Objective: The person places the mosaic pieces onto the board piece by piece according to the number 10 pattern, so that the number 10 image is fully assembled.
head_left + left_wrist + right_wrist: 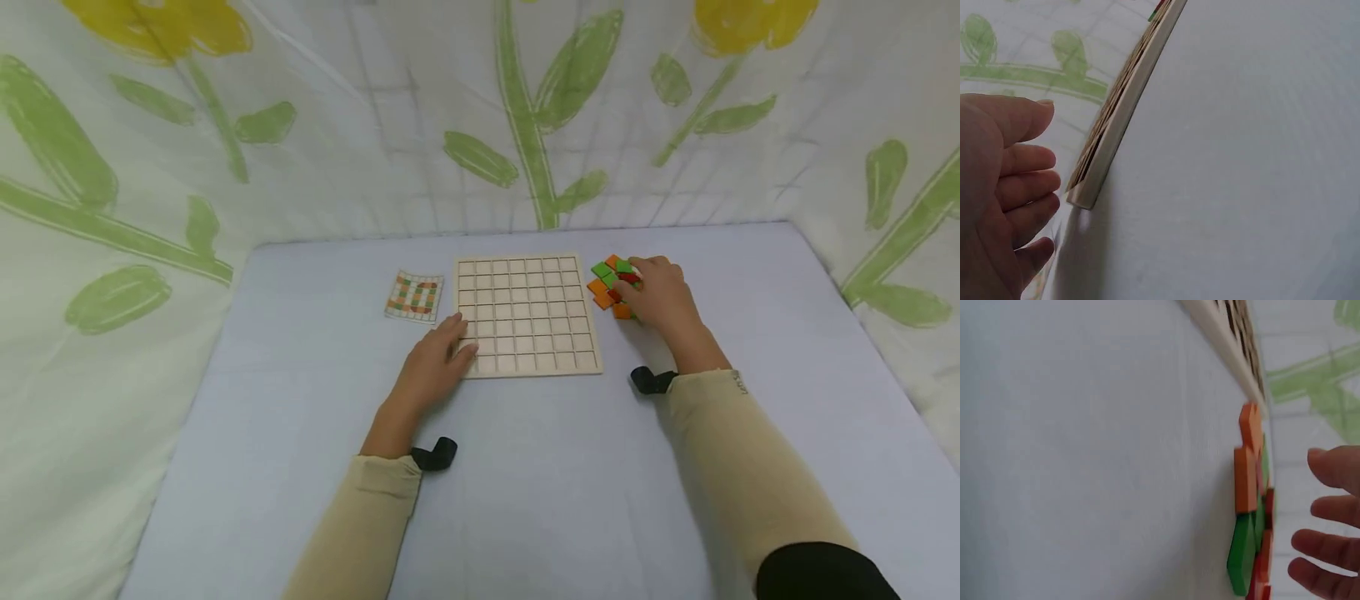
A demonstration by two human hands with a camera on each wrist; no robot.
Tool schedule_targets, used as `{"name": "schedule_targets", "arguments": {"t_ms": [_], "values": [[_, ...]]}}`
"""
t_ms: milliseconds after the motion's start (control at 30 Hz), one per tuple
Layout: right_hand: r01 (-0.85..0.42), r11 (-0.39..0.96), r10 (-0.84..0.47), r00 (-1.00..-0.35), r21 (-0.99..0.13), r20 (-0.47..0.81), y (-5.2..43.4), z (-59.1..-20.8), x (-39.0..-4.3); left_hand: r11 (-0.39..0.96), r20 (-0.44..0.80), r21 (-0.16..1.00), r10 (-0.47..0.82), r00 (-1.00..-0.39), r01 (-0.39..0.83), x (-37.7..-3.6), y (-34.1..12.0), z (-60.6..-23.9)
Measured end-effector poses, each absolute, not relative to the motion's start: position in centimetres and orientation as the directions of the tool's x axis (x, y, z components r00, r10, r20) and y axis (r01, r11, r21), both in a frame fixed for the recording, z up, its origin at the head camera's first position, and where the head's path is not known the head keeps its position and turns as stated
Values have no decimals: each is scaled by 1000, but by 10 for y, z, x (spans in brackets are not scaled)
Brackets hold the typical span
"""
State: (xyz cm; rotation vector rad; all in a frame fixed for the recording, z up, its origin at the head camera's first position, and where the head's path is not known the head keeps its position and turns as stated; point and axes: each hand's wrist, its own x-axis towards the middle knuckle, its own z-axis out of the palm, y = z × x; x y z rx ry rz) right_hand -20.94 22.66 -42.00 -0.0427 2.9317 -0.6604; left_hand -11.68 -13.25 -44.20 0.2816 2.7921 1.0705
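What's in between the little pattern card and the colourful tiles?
The pale grid board lies between the card and the tiles; the head view shows it.

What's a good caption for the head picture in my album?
Left hand at the grid board, right hand over colorful tiles.

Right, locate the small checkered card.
In the head view, the checkered card lies on the table, left of the grid board, just beyond the left hand.

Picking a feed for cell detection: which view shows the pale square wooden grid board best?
Head: the grid board shows from above, nearly whole, the left hand covering part of its left edge. Left wrist: edge-on, running out of frame. Right wrist: only one end, edge-on, at the top.
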Motion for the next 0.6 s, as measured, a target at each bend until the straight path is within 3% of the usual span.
{"name": "schedule_targets", "arguments": {"t_ms": [200, 600], "values": [[63, 914, -17, -981, -402, -192, 235, -427, -223, 691, -16, 712, 198, -980, 128, -116, -138, -451], [55, 906, -34, -979, -420, -202, 227, -419, -234, 657, 17, 737, 218, -976, 160, -124, -147, -467]]}}
